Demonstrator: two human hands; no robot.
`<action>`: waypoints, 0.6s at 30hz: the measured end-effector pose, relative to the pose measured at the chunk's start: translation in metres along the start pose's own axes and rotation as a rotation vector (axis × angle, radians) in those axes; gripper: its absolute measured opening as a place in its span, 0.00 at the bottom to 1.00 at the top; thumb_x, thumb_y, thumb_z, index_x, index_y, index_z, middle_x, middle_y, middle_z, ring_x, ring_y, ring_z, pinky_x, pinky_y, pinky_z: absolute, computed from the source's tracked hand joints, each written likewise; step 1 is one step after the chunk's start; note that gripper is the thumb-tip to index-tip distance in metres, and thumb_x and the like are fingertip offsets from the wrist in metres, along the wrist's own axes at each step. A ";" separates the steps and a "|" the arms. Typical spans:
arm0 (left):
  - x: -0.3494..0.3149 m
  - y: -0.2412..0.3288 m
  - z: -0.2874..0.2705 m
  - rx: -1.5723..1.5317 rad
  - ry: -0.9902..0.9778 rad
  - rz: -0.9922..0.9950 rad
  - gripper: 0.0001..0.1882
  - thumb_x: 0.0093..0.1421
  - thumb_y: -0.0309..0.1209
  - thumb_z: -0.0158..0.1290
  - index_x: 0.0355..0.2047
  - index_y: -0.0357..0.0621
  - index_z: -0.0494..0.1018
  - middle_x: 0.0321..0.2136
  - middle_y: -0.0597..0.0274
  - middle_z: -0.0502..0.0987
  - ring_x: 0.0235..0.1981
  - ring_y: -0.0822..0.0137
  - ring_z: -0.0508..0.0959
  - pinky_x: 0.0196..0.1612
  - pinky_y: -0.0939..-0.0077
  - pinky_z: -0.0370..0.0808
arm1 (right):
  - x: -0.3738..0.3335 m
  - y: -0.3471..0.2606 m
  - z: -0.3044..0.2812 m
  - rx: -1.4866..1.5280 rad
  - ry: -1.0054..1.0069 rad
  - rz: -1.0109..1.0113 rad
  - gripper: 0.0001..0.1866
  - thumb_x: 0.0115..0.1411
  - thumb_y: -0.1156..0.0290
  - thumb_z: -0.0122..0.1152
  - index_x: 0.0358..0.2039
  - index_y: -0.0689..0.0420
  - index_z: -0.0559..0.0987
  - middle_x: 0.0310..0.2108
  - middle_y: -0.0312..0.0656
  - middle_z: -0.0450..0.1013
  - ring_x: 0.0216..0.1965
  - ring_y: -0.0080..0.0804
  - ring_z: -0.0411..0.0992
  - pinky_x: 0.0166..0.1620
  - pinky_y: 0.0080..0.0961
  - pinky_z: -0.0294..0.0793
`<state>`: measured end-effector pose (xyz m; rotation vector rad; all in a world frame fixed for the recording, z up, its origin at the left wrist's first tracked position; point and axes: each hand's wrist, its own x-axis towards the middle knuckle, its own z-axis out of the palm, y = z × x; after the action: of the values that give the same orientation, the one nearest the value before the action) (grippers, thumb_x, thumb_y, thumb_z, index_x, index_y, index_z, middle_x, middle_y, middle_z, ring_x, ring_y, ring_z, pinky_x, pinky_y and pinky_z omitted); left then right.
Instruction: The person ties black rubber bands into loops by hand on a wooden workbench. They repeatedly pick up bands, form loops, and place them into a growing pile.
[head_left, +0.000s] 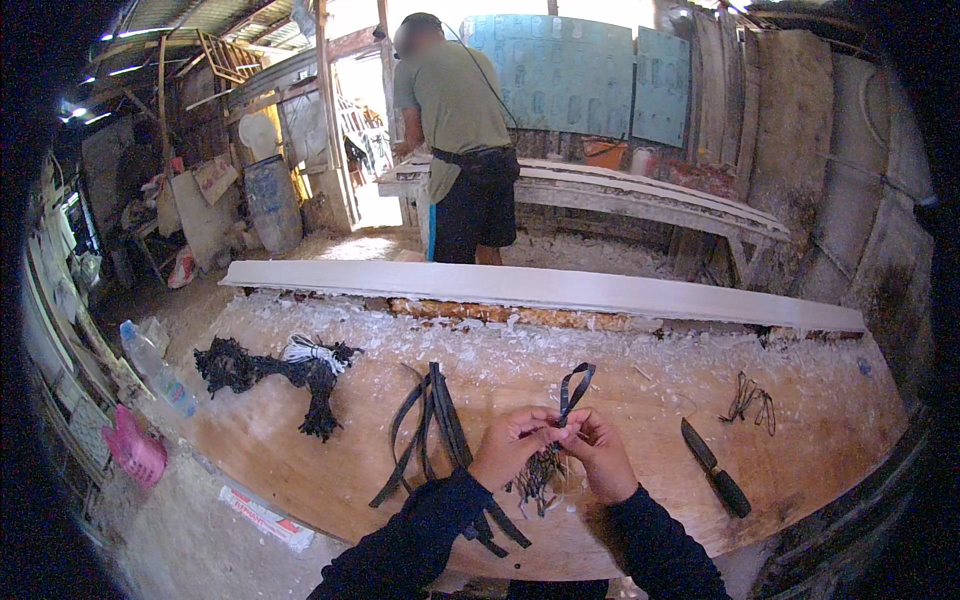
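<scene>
My left hand (515,446) and my right hand (601,456) meet over the wooden tabletop (640,400), fingers pinched together on a narrow black strap (577,388). The strap is bent into a loop that stands up above my fingertips; its lower part is hidden by them. Below and between my hands lies a small tangle of thin dark cords (540,482). Several flat black strips (437,420) lie beside my left hand, partly under that forearm. To the right of my right hand rests a knife (716,468) with a black handle.
Black cord bundles (322,395) with a white cord hank (310,350) lie at left, thin dark loops (750,400) at right. A long white moulding (540,288) spans the far edge. Beyond, a person (460,110) stands at a bench (640,195). A bottle (158,370) and pink basket (135,447) are at left.
</scene>
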<state>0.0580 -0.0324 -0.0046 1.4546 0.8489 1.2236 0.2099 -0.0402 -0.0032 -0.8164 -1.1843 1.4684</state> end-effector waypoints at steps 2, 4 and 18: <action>0.000 0.004 -0.001 -0.064 -0.020 -0.034 0.07 0.54 0.28 0.52 0.31 0.36 0.72 0.25 0.66 0.74 0.23 0.78 0.71 0.27 0.87 0.68 | 0.001 0.001 0.000 -0.021 -0.008 -0.028 0.06 0.53 0.73 0.57 0.30 0.54 0.69 0.28 0.31 0.69 0.32 0.19 0.67 0.38 0.18 0.68; 0.000 0.006 -0.001 -0.168 -0.023 -0.116 0.05 0.53 0.27 0.53 0.28 0.38 0.72 0.23 0.68 0.73 0.22 0.77 0.70 0.28 0.86 0.68 | 0.002 0.001 0.000 -0.051 -0.026 -0.044 0.06 0.52 0.73 0.58 0.30 0.54 0.69 0.28 0.31 0.69 0.32 0.19 0.67 0.38 0.18 0.67; -0.001 -0.003 -0.004 -0.138 -0.334 -0.273 0.07 0.54 0.30 0.53 0.27 0.39 0.72 0.24 0.66 0.76 0.22 0.81 0.70 0.25 0.89 0.64 | 0.010 -0.019 -0.015 -0.184 0.212 -0.215 0.06 0.55 0.69 0.54 0.33 0.56 0.72 0.30 0.32 0.68 0.32 0.20 0.66 0.37 0.18 0.64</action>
<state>0.0537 -0.0317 -0.0080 1.3333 0.6921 0.7921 0.2269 -0.0268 0.0112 -0.9148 -1.2160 1.0813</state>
